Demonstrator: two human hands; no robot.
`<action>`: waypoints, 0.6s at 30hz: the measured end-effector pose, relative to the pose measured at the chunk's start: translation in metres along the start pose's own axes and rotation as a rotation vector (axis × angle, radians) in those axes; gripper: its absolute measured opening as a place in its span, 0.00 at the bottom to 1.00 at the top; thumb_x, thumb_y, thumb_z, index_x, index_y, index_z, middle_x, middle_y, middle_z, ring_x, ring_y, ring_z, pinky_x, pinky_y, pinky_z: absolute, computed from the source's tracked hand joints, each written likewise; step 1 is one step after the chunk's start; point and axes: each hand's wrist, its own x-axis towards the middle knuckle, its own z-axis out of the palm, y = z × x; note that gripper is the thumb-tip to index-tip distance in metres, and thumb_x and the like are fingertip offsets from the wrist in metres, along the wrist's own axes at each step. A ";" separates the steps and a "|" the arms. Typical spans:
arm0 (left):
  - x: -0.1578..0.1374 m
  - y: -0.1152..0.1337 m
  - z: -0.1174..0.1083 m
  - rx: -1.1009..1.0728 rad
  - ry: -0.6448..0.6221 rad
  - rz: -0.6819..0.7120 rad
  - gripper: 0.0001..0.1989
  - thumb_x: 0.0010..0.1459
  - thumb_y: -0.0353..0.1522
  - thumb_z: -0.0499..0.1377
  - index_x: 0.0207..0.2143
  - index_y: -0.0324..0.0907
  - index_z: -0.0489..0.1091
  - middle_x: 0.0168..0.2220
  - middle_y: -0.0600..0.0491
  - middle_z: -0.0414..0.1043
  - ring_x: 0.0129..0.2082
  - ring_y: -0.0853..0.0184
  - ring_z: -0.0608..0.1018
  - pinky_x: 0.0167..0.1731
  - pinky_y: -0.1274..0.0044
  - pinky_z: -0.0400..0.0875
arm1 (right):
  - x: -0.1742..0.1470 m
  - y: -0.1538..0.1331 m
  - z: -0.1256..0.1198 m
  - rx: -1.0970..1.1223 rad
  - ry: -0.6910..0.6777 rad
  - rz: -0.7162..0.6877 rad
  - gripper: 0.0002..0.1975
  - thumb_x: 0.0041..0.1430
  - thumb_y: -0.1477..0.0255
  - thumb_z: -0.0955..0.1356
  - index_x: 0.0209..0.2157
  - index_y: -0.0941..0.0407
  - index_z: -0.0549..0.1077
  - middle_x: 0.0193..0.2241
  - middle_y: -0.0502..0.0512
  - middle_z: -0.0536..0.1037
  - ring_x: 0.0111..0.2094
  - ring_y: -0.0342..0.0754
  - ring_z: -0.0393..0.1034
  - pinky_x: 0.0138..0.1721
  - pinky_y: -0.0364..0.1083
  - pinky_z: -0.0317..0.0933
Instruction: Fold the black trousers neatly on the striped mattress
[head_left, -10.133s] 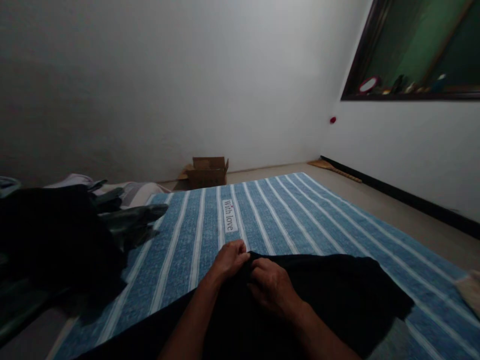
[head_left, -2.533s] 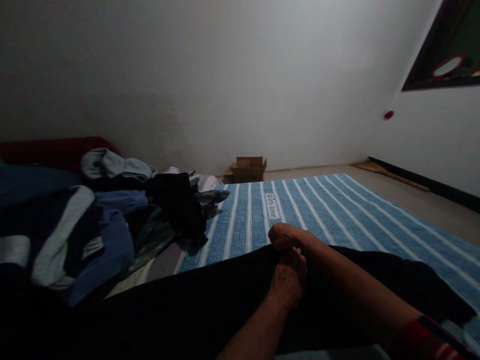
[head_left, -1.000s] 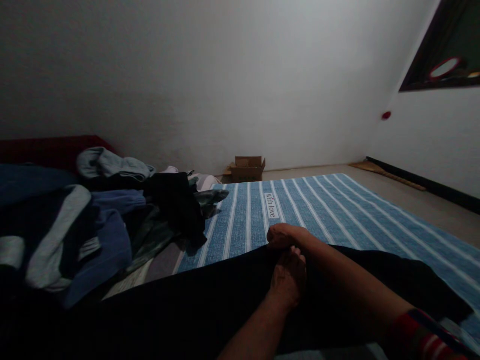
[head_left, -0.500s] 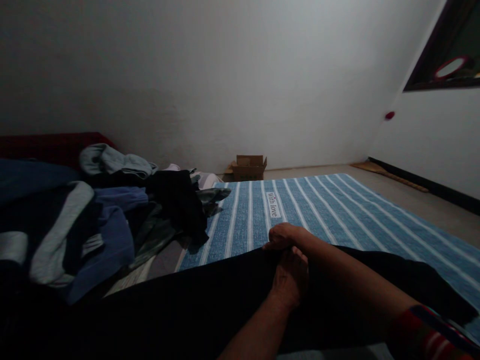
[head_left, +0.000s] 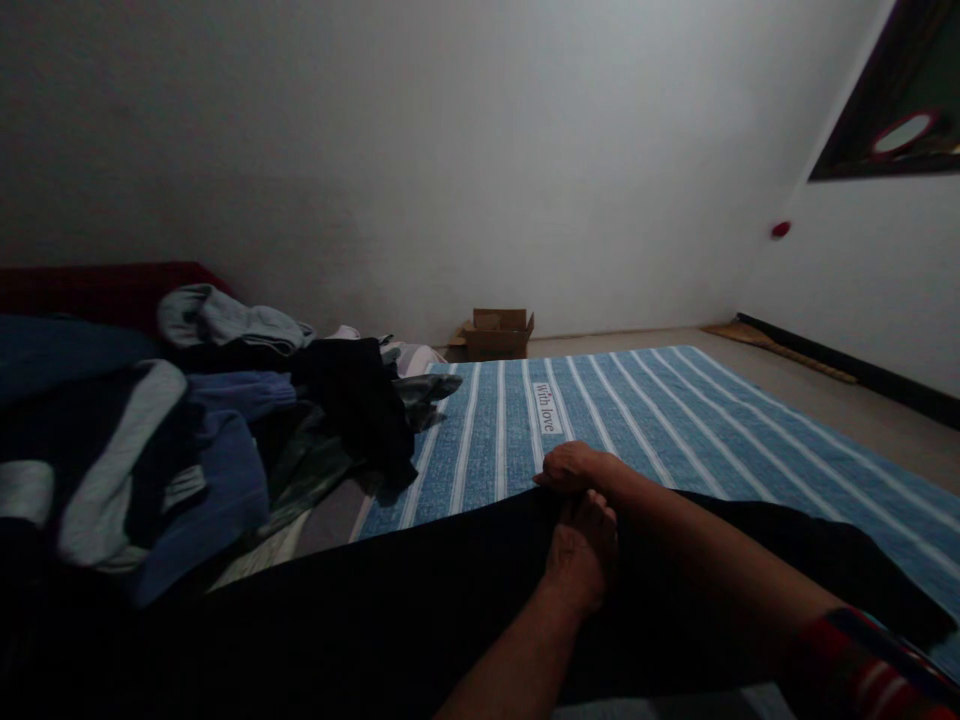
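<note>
A long black garment (head_left: pixel 360 620) stretches across the near side of the bed, dark enough that its exact kind does not show. My right hand (head_left: pixel 574 468) is closed on its far edge, fingers curled down into the cloth. Just nearer to me, my left hand (head_left: pixel 581 555) is closed on the same cloth, its knuckles almost touching the underside of my right wrist. The fingertips of both hands are partly hidden in the dark fabric. A striped cuff (head_left: pixel 847 655) shows on my right arm.
A blue and white striped bed sheet (head_left: pixel 491 430) lies under the garment. At left is a heap of clothes, with a blue garment (head_left: pixel 232 470) and a grey one (head_left: pixel 232 320). An open cardboard box (head_left: pixel 496 335) stands by the far wall (head_left: pixel 480 180).
Both hands keep their grip on the black garment. My right hand has shifted very slightly to the right and away; little else differs.
</note>
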 end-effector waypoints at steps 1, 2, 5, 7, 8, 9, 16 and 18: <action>0.000 0.000 0.001 -0.006 0.008 -0.004 0.12 0.60 0.29 0.51 0.45 0.36 0.68 0.49 0.45 0.70 0.55 0.60 0.68 0.58 0.66 0.58 | -0.001 0.000 0.000 -0.007 -0.002 -0.003 0.24 0.65 0.60 0.57 0.42 0.61 0.77 0.42 0.68 0.78 0.47 0.58 0.72 0.43 0.51 0.65; 0.000 0.000 0.001 -0.013 0.014 -0.010 0.12 0.60 0.29 0.51 0.45 0.36 0.68 0.49 0.45 0.70 0.55 0.60 0.68 0.58 0.67 0.58 | -0.001 0.001 -0.001 -0.015 -0.005 -0.006 0.24 0.65 0.60 0.57 0.42 0.61 0.77 0.42 0.68 0.78 0.47 0.58 0.71 0.43 0.51 0.65; 0.000 -0.001 0.002 -0.025 0.020 -0.014 0.12 0.60 0.29 0.51 0.46 0.36 0.67 0.51 0.45 0.69 0.55 0.60 0.67 0.58 0.66 0.59 | -0.002 0.002 -0.001 -0.032 -0.013 -0.018 0.24 0.65 0.60 0.57 0.42 0.61 0.77 0.42 0.68 0.78 0.47 0.58 0.72 0.43 0.50 0.65; 0.000 -0.001 0.003 -0.023 0.020 -0.015 0.13 0.60 0.29 0.51 0.46 0.37 0.67 0.51 0.45 0.69 0.55 0.60 0.67 0.57 0.66 0.59 | -0.002 0.003 -0.001 -0.034 -0.018 -0.029 0.26 0.65 0.58 0.56 0.42 0.61 0.77 0.41 0.68 0.78 0.46 0.58 0.72 0.42 0.50 0.65; 0.000 -0.001 0.004 -0.022 0.018 -0.014 0.13 0.60 0.29 0.51 0.46 0.37 0.67 0.51 0.45 0.69 0.55 0.60 0.67 0.57 0.66 0.59 | -0.002 0.004 -0.001 -0.033 -0.021 -0.035 0.28 0.65 0.56 0.55 0.41 0.61 0.77 0.41 0.68 0.78 0.45 0.58 0.72 0.41 0.50 0.65; 0.000 -0.001 0.005 -0.023 0.015 -0.015 0.13 0.60 0.29 0.51 0.46 0.37 0.67 0.52 0.46 0.69 0.55 0.59 0.67 0.57 0.65 0.59 | -0.002 0.005 0.000 -0.030 -0.023 -0.042 0.30 0.64 0.54 0.55 0.41 0.61 0.77 0.40 0.68 0.78 0.45 0.58 0.73 0.41 0.50 0.65; 0.000 -0.003 0.007 -0.027 0.029 -0.010 0.13 0.59 0.28 0.51 0.47 0.38 0.66 0.52 0.47 0.69 0.56 0.59 0.66 0.57 0.64 0.59 | -0.002 0.012 0.002 -0.024 -0.044 -0.057 0.40 0.60 0.45 0.50 0.40 0.63 0.78 0.37 0.70 0.79 0.42 0.60 0.74 0.36 0.50 0.65; 0.000 -0.003 0.008 -0.032 0.044 -0.011 0.13 0.60 0.28 0.51 0.46 0.38 0.66 0.52 0.47 0.69 0.56 0.59 0.66 0.57 0.64 0.59 | -0.002 0.013 0.002 -0.033 -0.049 -0.061 0.41 0.59 0.43 0.51 0.40 0.63 0.78 0.37 0.70 0.79 0.41 0.60 0.74 0.36 0.50 0.65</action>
